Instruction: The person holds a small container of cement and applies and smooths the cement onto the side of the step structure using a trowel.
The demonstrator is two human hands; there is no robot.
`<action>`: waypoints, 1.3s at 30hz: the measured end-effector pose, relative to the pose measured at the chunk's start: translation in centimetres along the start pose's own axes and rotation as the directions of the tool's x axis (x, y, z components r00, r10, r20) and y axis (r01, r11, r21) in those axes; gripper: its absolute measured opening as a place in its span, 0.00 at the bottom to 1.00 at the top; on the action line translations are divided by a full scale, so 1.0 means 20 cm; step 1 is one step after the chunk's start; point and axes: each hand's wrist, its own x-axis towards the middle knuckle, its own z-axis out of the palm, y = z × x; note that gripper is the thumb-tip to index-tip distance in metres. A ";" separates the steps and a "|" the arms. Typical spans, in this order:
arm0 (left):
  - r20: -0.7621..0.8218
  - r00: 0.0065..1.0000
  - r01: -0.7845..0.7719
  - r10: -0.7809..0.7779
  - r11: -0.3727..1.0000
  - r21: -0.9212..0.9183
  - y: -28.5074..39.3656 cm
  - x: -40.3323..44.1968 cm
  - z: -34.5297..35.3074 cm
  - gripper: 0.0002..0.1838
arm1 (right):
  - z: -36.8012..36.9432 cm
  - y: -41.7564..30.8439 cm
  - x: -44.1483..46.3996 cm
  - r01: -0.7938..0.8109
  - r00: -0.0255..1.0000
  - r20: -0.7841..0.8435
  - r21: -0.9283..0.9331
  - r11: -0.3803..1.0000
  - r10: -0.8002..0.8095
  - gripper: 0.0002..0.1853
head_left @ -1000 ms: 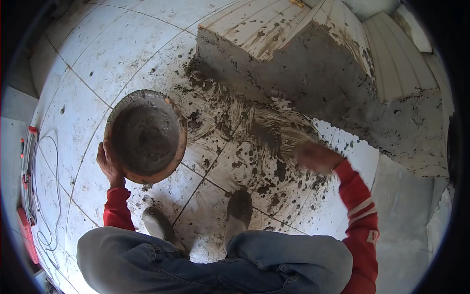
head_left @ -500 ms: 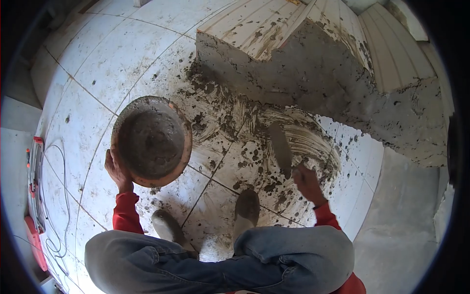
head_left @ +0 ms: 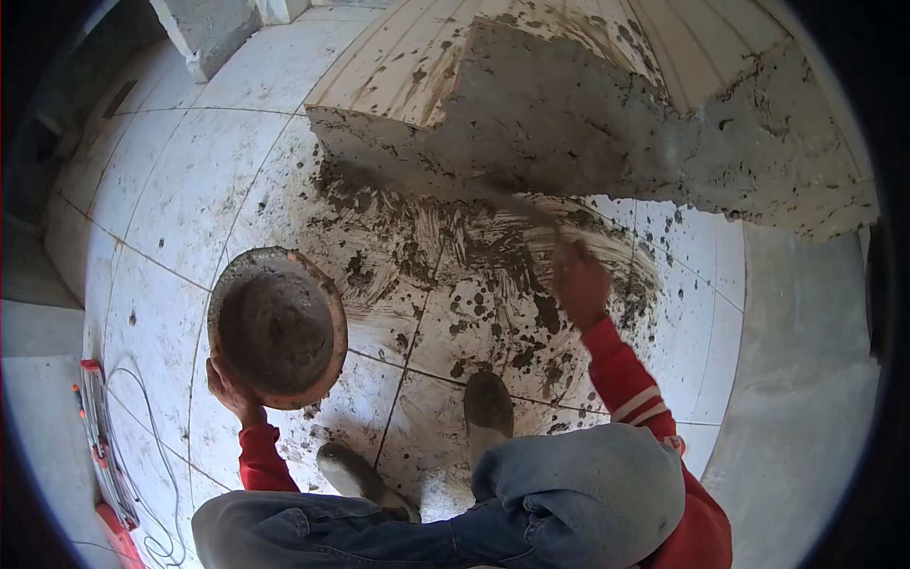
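Note:
My left hand (head_left: 233, 391) is closed on the lower left rim of a round bowl (head_left: 337, 332), which is tilted above the tiled floor. Wet grey mortar (head_left: 277, 327) coats its inside. My right hand (head_left: 580, 283) is wrapped round the handle of a trowel (head_left: 521, 203); the handle itself is hidden in my fist. The blade looks blurred and points up and left, near the lower edge of a grey mortar-covered stair side (head_left: 569, 119). Whether the blade touches that surface, I cannot tell.
Smeared and splattered mortar (head_left: 474, 237) covers the white floor tiles (head_left: 251, 171) before the steps. Striped stair treads (head_left: 398, 62) rise at the top. My boots (head_left: 489, 403) stand below. A cable (head_left: 156, 431) and red tool (head_left: 116, 536) lie at the left.
My right hand has moved the trowel forward from over the floor smears to the base of the stair side. My left hand still holds the bowl. The view has shifted.

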 end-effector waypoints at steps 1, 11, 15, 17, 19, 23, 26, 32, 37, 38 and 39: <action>0.046 0.999 0.007 -0.008 1.000 0.007 -0.01 0.01 -0.01 0.29 | -0.04 0.04 0.07 -0.005 1.000 -0.001 0.002 1.000 0.005 0.15; -0.118 0.993 0.020 -0.017 0.999 0.025 -0.07 0.03 0.01 0.30 | -0.43 0.29 0.06 0.004 0.983 -0.181 -0.046 0.999 -0.013 0.13; 0.018 0.997 0.073 -0.073 0.997 0.013 -0.06 0.04 0.00 0.30 | -0.44 0.29 -0.09 0.010 0.998 -0.069 0.125 0.992 -0.002 0.13; 0.010 0.998 0.061 -0.062 0.998 0.022 -0.07 0.03 -0.01 0.29 | -0.41 0.14 -0.17 0.030 0.998 0.040 0.197 0.980 -0.039 0.14; 0.002 1.000 0.026 -0.026 0.997 -0.073 0.01 0.01 0.04 0.28 | -0.37 -0.07 -0.22 -0.027 0.968 0.245 0.330 0.943 -0.058 0.14; -0.008 0.995 -0.101 0.103 0.981 0.163 0.06 0.00 0.04 0.24 | -0.41 -0.54 -0.16 0.193 0.950 0.115 0.515 0.835 -0.290 0.13; 0.017 1.000 -0.014 0.016 0.994 -0.113 0.30 -0.06 0.14 0.24 | -0.51 -0.79 0.06 0.523 0.808 0.054 0.395 0.756 -0.587 0.11; 0.069 0.985 -0.151 0.159 0.983 -0.106 0.54 -0.17 0.33 0.22 | -0.30 -1.22 0.20 0.717 0.575 0.327 0.241 0.654 -0.750 0.07; 0.181 0.916 -0.376 0.358 0.923 0.077 0.64 -0.20 0.36 0.19 | -0.14 -1.20 0.05 0.403 0.539 0.366 0.679 0.614 -0.758 0.14; 0.194 0.907 -0.393 0.373 0.916 0.079 0.64 -0.20 0.36 0.17 | -0.17 -1.15 0.03 0.313 0.597 0.358 0.720 0.620 -0.718 0.15; 0.216 0.899 -0.406 0.381 0.910 0.084 0.64 -0.19 0.36 0.17 | -0.21 -1.12 0.01 0.223 0.646 0.357 0.757 0.615 -0.674 0.15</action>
